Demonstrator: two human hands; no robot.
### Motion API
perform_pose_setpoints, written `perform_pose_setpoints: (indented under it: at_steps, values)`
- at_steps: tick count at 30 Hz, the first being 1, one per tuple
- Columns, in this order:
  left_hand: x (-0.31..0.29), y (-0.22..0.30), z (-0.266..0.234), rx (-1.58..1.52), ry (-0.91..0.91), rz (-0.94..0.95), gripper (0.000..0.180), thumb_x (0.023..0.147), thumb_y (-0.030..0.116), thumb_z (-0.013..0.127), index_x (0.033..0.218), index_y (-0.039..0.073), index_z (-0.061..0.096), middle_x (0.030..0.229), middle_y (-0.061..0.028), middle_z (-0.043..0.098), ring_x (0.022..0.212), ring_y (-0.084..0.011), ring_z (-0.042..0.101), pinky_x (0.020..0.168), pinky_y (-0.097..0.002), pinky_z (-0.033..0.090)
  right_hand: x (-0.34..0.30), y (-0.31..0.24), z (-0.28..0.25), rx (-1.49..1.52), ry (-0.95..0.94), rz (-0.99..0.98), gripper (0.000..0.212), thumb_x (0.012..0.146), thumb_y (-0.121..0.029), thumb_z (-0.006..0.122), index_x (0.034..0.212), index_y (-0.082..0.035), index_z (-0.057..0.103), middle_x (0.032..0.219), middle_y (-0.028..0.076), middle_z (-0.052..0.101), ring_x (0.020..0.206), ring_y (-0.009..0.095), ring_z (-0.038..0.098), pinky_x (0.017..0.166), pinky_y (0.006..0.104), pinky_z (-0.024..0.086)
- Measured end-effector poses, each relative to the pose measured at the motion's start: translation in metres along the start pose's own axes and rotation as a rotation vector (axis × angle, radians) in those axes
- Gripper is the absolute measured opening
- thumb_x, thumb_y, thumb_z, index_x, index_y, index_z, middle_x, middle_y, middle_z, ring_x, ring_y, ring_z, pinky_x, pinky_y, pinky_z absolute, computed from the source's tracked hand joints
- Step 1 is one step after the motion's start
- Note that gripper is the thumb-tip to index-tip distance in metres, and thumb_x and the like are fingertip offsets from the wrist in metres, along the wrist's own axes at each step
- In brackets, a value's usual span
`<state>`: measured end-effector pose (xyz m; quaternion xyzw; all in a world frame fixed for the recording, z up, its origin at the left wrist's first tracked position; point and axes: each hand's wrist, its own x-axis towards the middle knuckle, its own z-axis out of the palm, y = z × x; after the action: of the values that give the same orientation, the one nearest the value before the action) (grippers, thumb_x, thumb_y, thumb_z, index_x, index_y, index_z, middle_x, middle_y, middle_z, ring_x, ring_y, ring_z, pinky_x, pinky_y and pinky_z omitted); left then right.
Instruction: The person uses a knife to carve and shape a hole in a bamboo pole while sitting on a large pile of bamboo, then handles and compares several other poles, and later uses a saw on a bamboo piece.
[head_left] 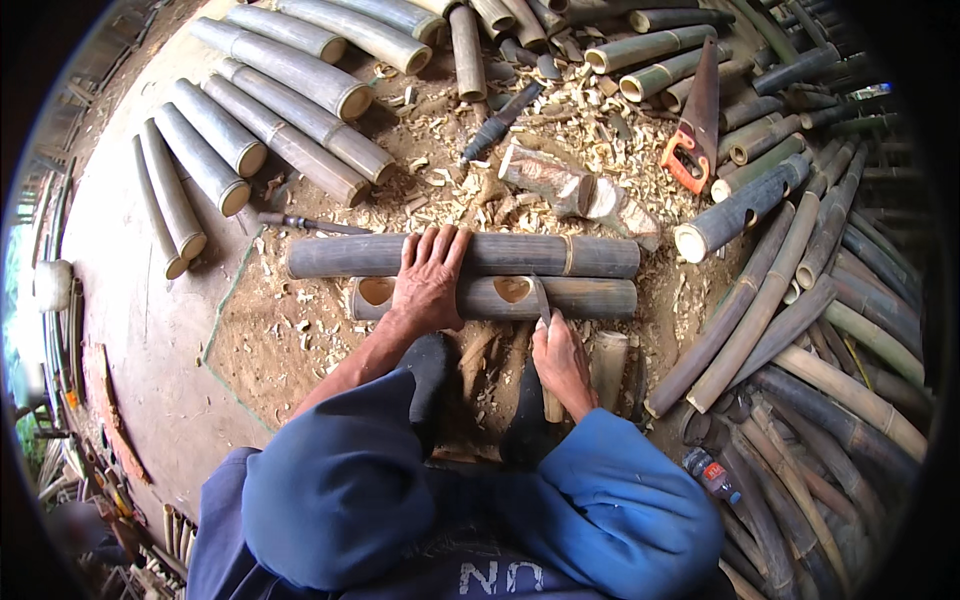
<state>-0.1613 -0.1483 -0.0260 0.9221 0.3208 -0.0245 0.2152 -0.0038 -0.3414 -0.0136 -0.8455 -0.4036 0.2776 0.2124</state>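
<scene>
Two dark bamboo tubes lie side by side across my front. The nearer bamboo tube (590, 299) has two rounded holes cut in its upper side, pale inside. Behind it rests the longer, uncut bamboo tube (345, 256). My left hand (430, 278) grips across both, its fingers over the far tube and its palm and thumb on the near one. A knife (543, 297) with a narrow dark blade is in my closed right hand (562, 358). Its blade touches the near tube at the right edge of the right-hand hole; its pale handle shows below my fist.
Wood chips litter the brown ground. Beyond the tubes lie a rough log (545, 178), a sheathed blade (500, 125) and an orange-handled saw (693, 135). Cut bamboo (295, 65) lines the far left; more bamboo (760, 290) is piled at right, near a plastic bottle (710, 474).
</scene>
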Motion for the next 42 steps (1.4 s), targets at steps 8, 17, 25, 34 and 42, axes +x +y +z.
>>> perform_pose_setpoints:
  at_steps: [8,17,25,34,42]
  values:
    - [-0.042,-0.06,-0.019,0.041,0.012,-0.096,0.14,0.041,0.038,0.095,0.158,0.007,0.023,0.158,-0.0183,0.032,0.15,-0.0395,0.026,0.121,-0.0613,0.015,-0.001,-0.043,0.022,0.225,-0.196,-0.258,0.025,0.098,-0.011,0.05,0.118,0.003,0.046,0.086,0.028,0.067,0.077,0.046,0.066,0.07,0.0523,0.053]
    - [-0.09,-0.136,-0.044,-0.029,0.106,-0.209,0.145,0.032,0.04,0.099,0.156,0.013,0.028,0.157,-0.0121,0.034,0.15,-0.0381,0.022,0.122,-0.0606,0.011,0.016,-0.132,0.071,0.264,-0.525,-0.42,0.024,0.097,-0.011,0.05,0.114,0.005,0.046,0.073,0.029,0.062,0.073,0.05,0.064,0.067,0.0549,0.049]
    - [-0.091,-0.142,-0.041,-0.113,0.14,-0.216,0.138,0.032,0.038,0.096,0.153,0.015,0.033,0.155,-0.0106,0.038,0.15,-0.0369,0.024,0.122,-0.0605,0.01,0.033,-0.156,0.1,0.196,-0.595,-0.313,0.03,0.095,-0.015,0.048,0.11,0.011,0.049,0.086,0.039,0.063,0.089,0.054,0.064,0.081,0.058,0.05]
    - [-0.093,-0.146,-0.036,-0.157,0.182,-0.201,0.135,0.033,0.035,0.095,0.152,0.014,0.035,0.153,-0.0105,0.04,0.15,-0.0365,0.026,0.123,-0.0597,0.009,0.039,-0.159,0.099,0.161,-0.617,-0.258,0.028,0.094,-0.013,0.046,0.109,0.01,0.051,0.085,0.034,0.063,0.085,0.049,0.064,0.078,0.0535,0.05]
    - [-0.092,-0.146,-0.035,-0.175,0.195,-0.188,0.133,0.035,0.034,0.094,0.152,0.014,0.035,0.152,-0.0108,0.041,0.149,-0.0371,0.027,0.123,-0.0595,0.008,0.044,-0.16,0.101,0.17,-0.639,-0.219,0.029,0.093,-0.016,0.048,0.105,0.01,0.051,0.088,0.038,0.062,0.089,0.056,0.061,0.081,0.0579,0.047]
